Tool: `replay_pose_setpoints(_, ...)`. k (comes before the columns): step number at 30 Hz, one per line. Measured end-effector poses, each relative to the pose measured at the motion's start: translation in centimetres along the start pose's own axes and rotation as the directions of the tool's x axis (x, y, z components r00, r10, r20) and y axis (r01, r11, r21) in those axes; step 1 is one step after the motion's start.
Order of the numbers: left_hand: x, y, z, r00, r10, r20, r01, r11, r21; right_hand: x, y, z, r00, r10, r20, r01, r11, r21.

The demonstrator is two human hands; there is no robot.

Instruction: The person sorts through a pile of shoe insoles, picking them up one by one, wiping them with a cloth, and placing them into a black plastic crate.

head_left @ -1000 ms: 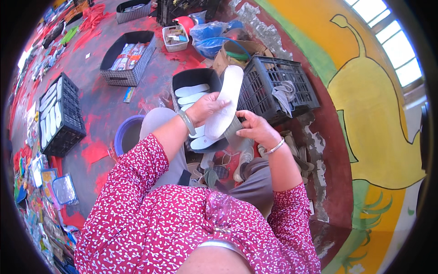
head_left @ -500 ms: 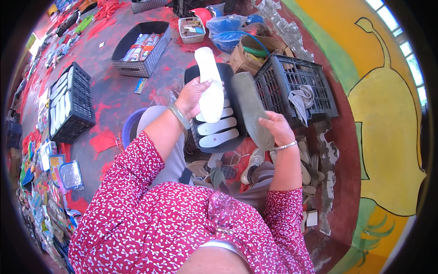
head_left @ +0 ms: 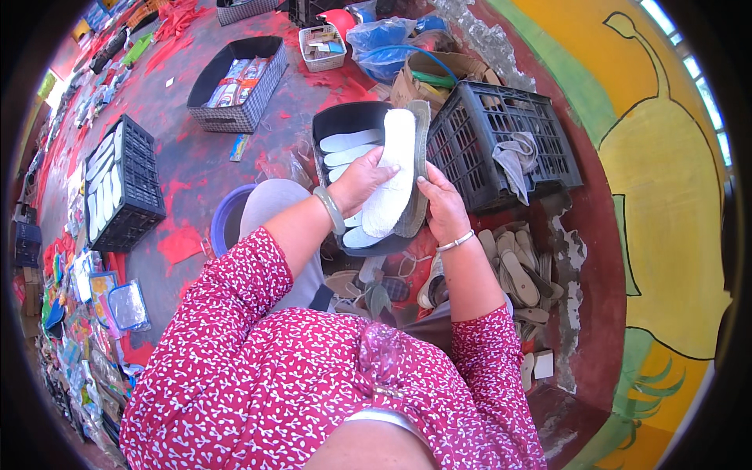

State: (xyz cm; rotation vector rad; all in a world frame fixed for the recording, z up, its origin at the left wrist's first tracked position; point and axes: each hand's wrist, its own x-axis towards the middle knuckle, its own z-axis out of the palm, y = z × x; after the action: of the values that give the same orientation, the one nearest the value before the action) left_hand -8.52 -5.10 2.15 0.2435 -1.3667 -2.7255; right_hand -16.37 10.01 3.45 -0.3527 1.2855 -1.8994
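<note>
Head view. Painted wall (head_left: 670, 211) fills the right side, mostly yellow. Below it, a black slatted crate (head_left: 554, 168), a grey cloth hung over its side. Dark-lined bin (head_left: 345, 117) just left of that crate, in front of the person; loose white insoles (head_left: 350, 141) inside, none paired there that I can see. Second crate (head_left: 142, 188), well off to the left, packed with more white pieces. Pile of soles (head_left: 518, 274) on the floor, beyond the right forearm.

Held above the bin's right side: a grey sole (head_left: 422, 149), a white insole (head_left: 397, 176) lying over it. Done, by the look of it: the two layered. Undone: edges not flush, grey showing along the right. Whether joined, cannot tell.

Left hand (head_left: 362, 180): thumb on the white face, fingers hidden underneath, grasping. Right hand (head_left: 445, 205): thumb and fingertips pinching the grey edge; pressure cannot be judged.
</note>
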Motion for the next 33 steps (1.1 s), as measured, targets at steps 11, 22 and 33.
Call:
replay_pose_setpoints(11, 0.3, -0.5, -1.7, 0.996, 0.002, -0.086, 0.002, 0.999, 0.040, 0.7, -0.8, -2.0, 0.976, -0.202, -0.084, 0.146, 0.887, -0.438)
replay_pose_setpoints(22, 1.2, -0.9, -0.6, 0.997, -0.066, 0.037, 0.076, 0.886, -0.458, -0.3, 1.4, 2.9, 0.865, -0.466, 0.188, 0.325, 0.234, -0.916)
replay_pose_setpoints(33, 0.3, -0.7, 1.0, 0.972, -0.090, 0.219, 0.131, 0.975, -0.179, -0.1, -2.4, -0.2, 0.989, -0.042, -0.140, 0.041, 0.999, -0.009)
